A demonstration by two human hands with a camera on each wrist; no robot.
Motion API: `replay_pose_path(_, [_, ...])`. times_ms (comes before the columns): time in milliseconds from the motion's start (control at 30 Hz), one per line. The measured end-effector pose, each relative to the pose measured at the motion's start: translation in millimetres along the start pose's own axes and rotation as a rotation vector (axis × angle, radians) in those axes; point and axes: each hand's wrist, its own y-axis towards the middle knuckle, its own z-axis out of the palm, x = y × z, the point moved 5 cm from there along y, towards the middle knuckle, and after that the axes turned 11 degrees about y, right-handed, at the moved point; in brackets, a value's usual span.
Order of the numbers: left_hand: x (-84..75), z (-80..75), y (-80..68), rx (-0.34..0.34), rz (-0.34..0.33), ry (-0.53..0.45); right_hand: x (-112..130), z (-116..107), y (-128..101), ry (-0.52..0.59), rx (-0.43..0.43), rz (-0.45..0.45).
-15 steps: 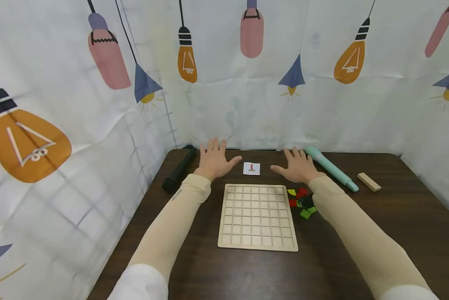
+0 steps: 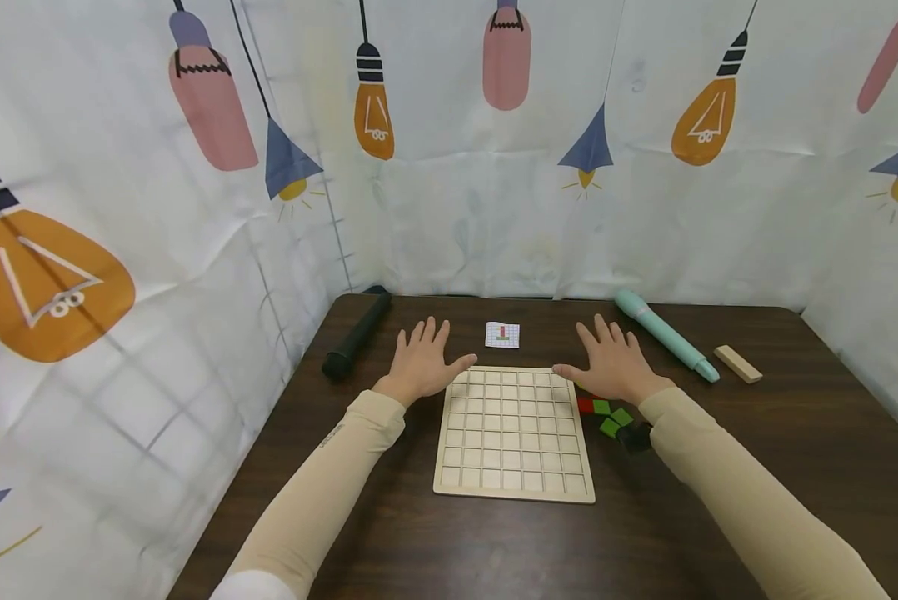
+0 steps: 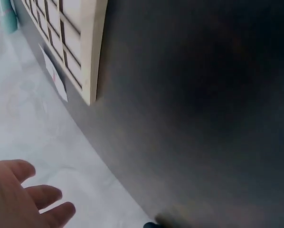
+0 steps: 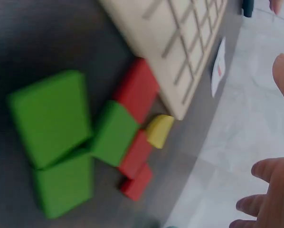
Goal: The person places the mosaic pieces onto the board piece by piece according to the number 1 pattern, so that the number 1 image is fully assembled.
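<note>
Both hands have drawn back toward the person since a moment ago, away from the far wall and onto the top corners of the gridded wooden board [image 2: 515,433] in the middle of the frame. The left hand [image 2: 422,362] and right hand [image 2: 612,365] lie flat, fingers spread, gripping nothing; it looks like they are settling in to begin at the board. The head view hides part of the coloured pieces [image 2: 606,414] under the right wrist, while the right wrist view shows green, red and one yellow piece [image 4: 159,130] beside the board's edge.
</note>
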Motion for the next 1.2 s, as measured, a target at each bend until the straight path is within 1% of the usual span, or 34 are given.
replay_pose_path(167, [-1.1, 9.2, -15.4, 0.025, 0.019, -0.018, -9.5, 10.6, -14.5, 0.002, 0.000, 0.002])
replay_pose_path(367, [-4.7, 18.3, -32.2, 0.085, 0.060, -0.060, -25.4, 18.3, -29.0, 0.034, 0.002, 0.050])
replay_pose_path(533, [-7.5, 21.8, -43.9, 0.141, 0.071, -0.164, -39.8, 21.1, -34.2, 0.086, -0.026, 0.062])
replay_pose_path(633, [-7.6, 25.8, -49.8, 0.176, 0.085, -0.224, -47.4, 23.5, -34.6, 0.123, -0.047, 0.085])
replay_pose_path(733, [-5.3, 31.3, -54.1, 0.200, 0.114, -0.247, -53.3, 26.8, -34.3, 0.157, -0.057, 0.108])
replay_pose_path(800, [-2.6, 35.1, -55.8, 0.201, 0.134, -0.260, -55.5, 27.8, -34.4, 0.173, -0.065, 0.111])
replay_pose_path(1033, [3.0, 41.5, -61.7, 0.165, 0.196, -0.300, -56.5, 27.0, -34.1, 0.208, -0.128, 0.088])
replay_pose_path(1200, [5.9, 45.9, -64.0, 0.149, 0.199, -0.320, -51.2, 31.3, -29.1, 0.217, -0.125, 0.076])
